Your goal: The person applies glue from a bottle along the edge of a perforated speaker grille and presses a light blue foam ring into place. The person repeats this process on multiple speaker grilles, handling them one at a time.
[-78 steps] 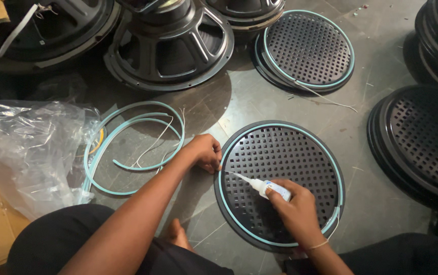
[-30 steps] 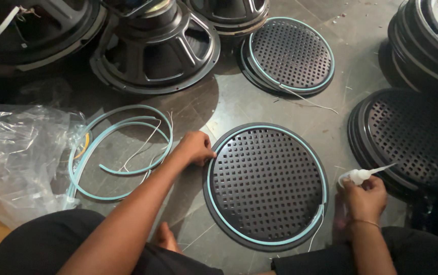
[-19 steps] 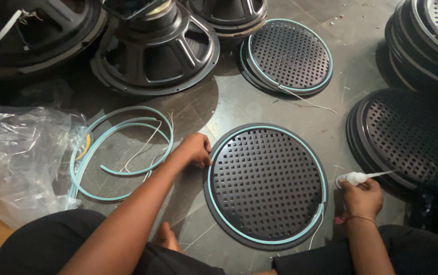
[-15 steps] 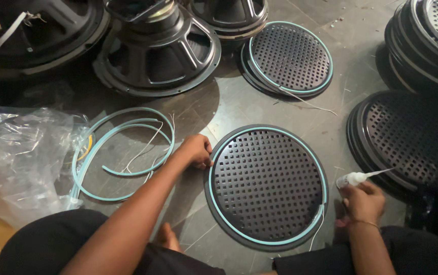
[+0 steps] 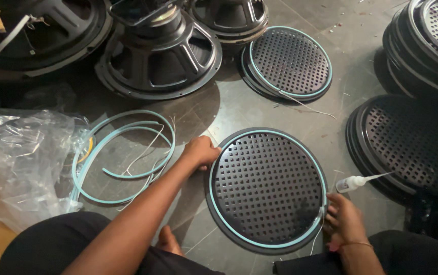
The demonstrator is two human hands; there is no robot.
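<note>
Head view, left to right: a clear plastic bag (image 5: 18, 163) and loose teal strips (image 5: 122, 158) lie on the floor. Left hand (image 5: 200, 152), fingers curled, presses the round black grille's (image 5: 267, 188) left rim. Right hand (image 5: 343, 219) rests fingers on its right rim, holding nothing, just below a small white glue bottle (image 5: 354, 182).

At the top stand three black speaker frames (image 5: 160, 58) with their magnets up, and beside them lies another perforated grille (image 5: 290, 61) with a pale blue rim. On the left is a crumpled clear plastic bag (image 5: 18, 163), near loose coils of blue strip (image 5: 122, 158). Stacks of black grilles (image 5: 412, 142) are on the right.
</note>
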